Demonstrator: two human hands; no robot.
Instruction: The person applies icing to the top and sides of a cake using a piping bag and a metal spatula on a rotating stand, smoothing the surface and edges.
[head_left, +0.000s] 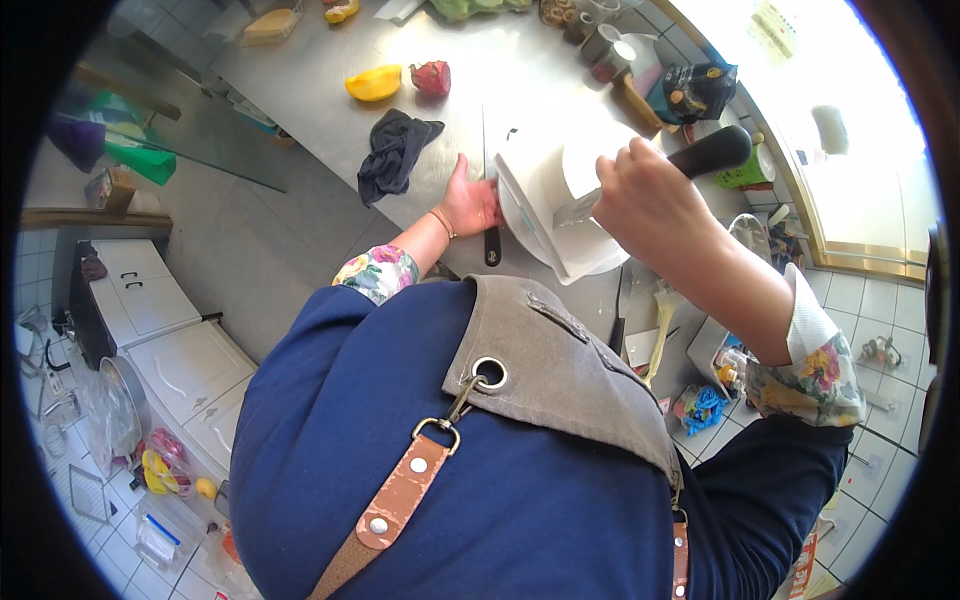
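Observation:
My right hand (645,200) grips the black handle of a metal spatula (720,152), its blade low against a white cylindrical cake (585,160) coated in what looks like cream. The cake stands on a white turntable (525,230), with a straight white bar lying across the turntable's left part. My left hand (470,200) is at the turntable's left rim, thumb raised and fingers apart, holding nothing. A long straight blade with a black handle (492,247) lies beside it on the steel counter (290,65). A dark crumpled cloth (390,155) lies to the left.
A yellow mango (375,82) and a red dragon fruit (430,78) sit farther back. Cups (610,60) and a black bag (698,92) line the back right by a window. White cabinets (180,350) stand at left; a container of utensils and wrappers (715,380) is at right.

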